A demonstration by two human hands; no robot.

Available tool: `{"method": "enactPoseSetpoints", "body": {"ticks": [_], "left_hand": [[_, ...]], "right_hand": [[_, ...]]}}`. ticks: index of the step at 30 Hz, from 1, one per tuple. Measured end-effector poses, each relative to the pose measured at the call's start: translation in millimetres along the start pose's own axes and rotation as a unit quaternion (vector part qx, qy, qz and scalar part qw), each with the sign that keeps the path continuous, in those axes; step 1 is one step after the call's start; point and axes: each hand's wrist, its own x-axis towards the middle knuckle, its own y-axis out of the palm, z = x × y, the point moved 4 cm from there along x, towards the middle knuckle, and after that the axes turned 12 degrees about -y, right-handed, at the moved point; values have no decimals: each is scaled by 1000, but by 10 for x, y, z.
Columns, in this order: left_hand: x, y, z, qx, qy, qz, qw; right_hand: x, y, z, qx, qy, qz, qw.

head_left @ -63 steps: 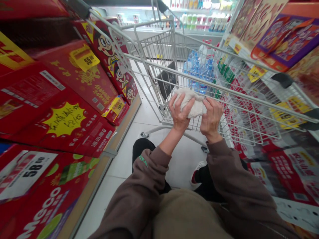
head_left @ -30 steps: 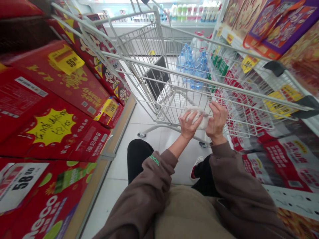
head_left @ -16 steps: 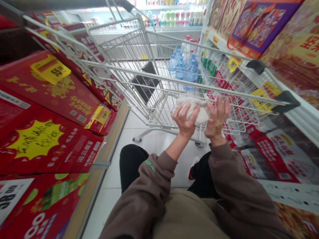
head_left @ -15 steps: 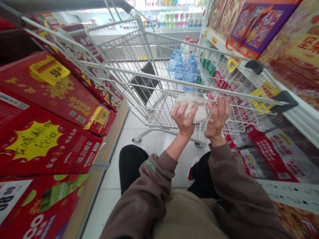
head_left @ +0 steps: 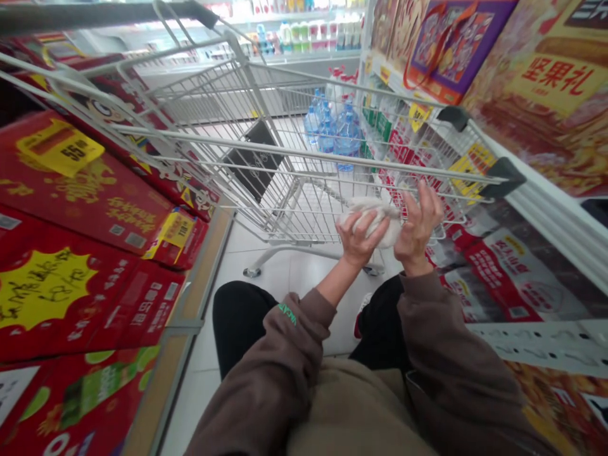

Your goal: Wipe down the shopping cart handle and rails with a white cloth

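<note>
A crumpled white cloth (head_left: 390, 232) is bunched in my left hand (head_left: 360, 239), whose fingers curl over it in front of the cart's side. My right hand (head_left: 418, 221) is raised just to the right of the cloth, fingers apart and bent a little, with nothing visible in them. Its palm side is close to the cloth; I cannot tell whether they touch. Right behind both hands stands a light grey wire shopping cart (head_left: 304, 151), with a dark panel (head_left: 255, 159) on its basket.
Red gift boxes (head_left: 71, 183) with yellow price tags are stacked along the left. On the right, a white shelf (head_left: 536, 215) holds packaged goods and a purple-orange gift box (head_left: 458, 50). Blue water bottles (head_left: 346, 133) stand beyond the cart, before a lit refrigerated display (head_left: 304, 38).
The view has shifted, so the cart and shelves sit further left. My left hand has moved the cloth a little right and down, closer to my right hand, which has turned slightly.
</note>
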Motion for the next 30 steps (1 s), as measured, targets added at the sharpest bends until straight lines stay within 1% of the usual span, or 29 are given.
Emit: {"method": "enactPoseSetpoints", "body": {"ticks": [1, 3, 5, 6, 7, 8, 10, 13, 14, 16, 17, 19, 21, 22, 23, 25, 28, 30], "left_hand": [[19, 52, -6, 11, -1, 18, 1000], [-72, 158, 3, 24, 18, 84, 996], [-275, 229, 19, 25, 51, 152, 987], [-380, 246, 20, 24, 67, 176, 982], [-463, 250, 11, 24, 77, 186, 979], [-511, 245, -10, 23, 81, 182, 980], [-494, 224, -110, 13, 91, 144, 985], [-260, 236, -349, -4, 105, 68, 992], [-171, 268, -424, -7, 105, 60, 993], [-46, 354, -528, -9, 100, 71, 992], [-28, 398, -556, -11, 104, 90, 990], [-93, 475, -580, -20, 142, 158, 977], [-229, 507, -585, -27, 193, 228, 954], [-288, 508, -596, -28, 215, 254, 943], [-321, 500, -621, -28, 228, 265, 936], [-288, 475, -740, -31, 238, 248, 939], [-84, 493, -1051, -50, 248, 212, 944], [49, 549, -1216, -63, 247, 208, 944]], "right_hand": [[-13, -17, -19, -1, 7, -3, 1000], [-64, -48, -49, -1, 24, -2, 1000], [-139, -79, -77, 0, 44, 10, 999], [-179, -96, -95, 1, 54, 16, 998], [-217, -115, -115, 2, 61, 20, 998], [-250, -135, -138, 2, 67, 22, 998], [-293, -175, -192, -1, 70, 21, 997], [-299, -226, -267, -10, 66, 7, 998], [-292, -242, -287, -13, 65, -1, 998], [-284, -276, -319, -19, 69, -20, 997], [-286, -295, -333, -21, 72, -28, 997], [-312, -341, -361, -24, 75, -40, 996], [-365, -397, -404, -28, 74, -47, 996], [-398, -427, -434, -32, 75, -48, 996], [-430, -459, -467, -38, 75, -51, 995], [-484, -525, -540, -51, 81, -62, 993], [-511, -612, -625, -67, 97, -81, 990], [-501, -648, -655, -73, 112, -81, 988]]}}
